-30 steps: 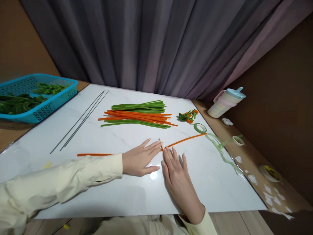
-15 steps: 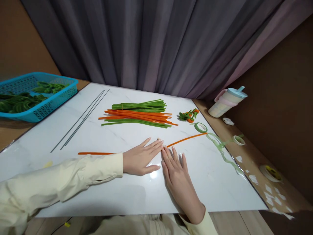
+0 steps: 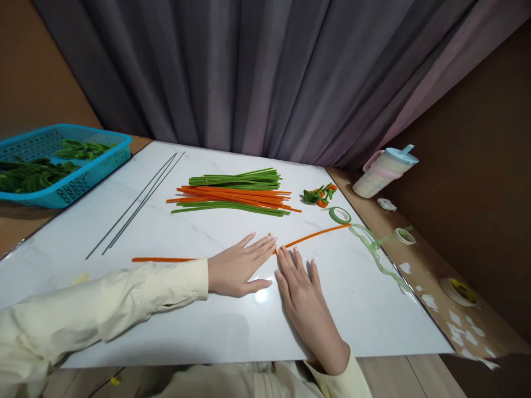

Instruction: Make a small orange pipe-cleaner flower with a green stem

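Observation:
My left hand (image 3: 237, 267) lies flat on the white marble board (image 3: 174, 326), fingers stretched out toward the right. My right hand (image 3: 302, 290) lies flat beside it, fingers pointing away from me. Both sets of fingertips rest on a long orange pipe cleaner (image 3: 315, 235) that runs from the left, under my left hand, out to the green tape roll (image 3: 340, 215). A small pale piece shows between the fingertips; I cannot make out what it is. Behind the hands lies a pile of orange and green pipe cleaners (image 3: 234, 193).
Thin grey wires (image 3: 136, 204) lie at the board's left. A blue basket (image 3: 58, 163) with green pieces stands far left. Small bent green and orange pieces (image 3: 318, 195), loose green tape (image 3: 375, 254), another tape roll (image 3: 404, 236) and a lidded cup (image 3: 384, 172) are at the right.
Hardly anything has changed; both hands stay flat on the orange pipe cleaner, with only a slight shift of the fingers.

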{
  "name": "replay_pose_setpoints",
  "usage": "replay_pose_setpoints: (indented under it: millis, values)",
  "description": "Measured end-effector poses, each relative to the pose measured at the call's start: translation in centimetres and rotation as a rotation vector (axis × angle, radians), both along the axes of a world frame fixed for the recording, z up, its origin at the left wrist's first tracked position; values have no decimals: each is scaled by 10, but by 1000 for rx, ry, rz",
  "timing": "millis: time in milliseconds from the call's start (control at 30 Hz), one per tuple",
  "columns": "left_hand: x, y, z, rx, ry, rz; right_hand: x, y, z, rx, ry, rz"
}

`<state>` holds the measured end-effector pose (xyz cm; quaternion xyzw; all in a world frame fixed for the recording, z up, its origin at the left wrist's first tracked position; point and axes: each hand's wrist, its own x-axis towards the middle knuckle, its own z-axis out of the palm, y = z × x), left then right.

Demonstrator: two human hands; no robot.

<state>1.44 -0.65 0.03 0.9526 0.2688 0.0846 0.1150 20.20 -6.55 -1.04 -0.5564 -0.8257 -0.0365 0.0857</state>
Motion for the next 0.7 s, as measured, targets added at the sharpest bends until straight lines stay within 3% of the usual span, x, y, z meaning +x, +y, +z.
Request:
replay_pose_setpoints:
  millis: [367,700]
  values:
    - [0,0,-4,19,0,31,1,-1,3,-4,33,113]
    - [1,1,0,-20,-1,5,-1,0,4,-36,-2,88]
